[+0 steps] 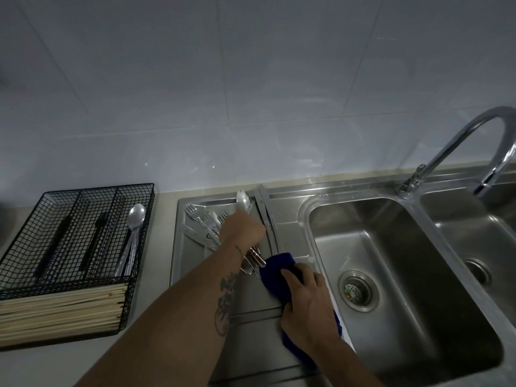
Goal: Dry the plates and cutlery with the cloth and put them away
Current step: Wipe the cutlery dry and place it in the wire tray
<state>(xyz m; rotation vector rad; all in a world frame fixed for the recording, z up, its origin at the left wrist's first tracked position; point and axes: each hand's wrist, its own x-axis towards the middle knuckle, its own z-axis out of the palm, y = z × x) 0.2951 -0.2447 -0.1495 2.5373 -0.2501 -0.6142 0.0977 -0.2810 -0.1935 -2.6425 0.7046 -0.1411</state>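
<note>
**Cutlery bundle gripped over the draining board**

A black wire caddy (75, 241) sits at the counter's left edge, holding a spoon (136, 216) and dark-handled pieces in its compartments, with pale chopsticks (61, 311) stacked across its near end. A chrome faucet (474, 152) arches over the sink basin (391, 275) at the right. On the draining board (287, 219), forks (203, 222) lie loose near its back-left corner, partly hidden by the left forearm. The left hand (243, 230) is closed around a bundle of cutlery (252, 258), a spoon bowl sticking out beyond it. The right hand (307, 297) clutches the blue cloth (276, 275), pressed against the bundle's handles.
</note>
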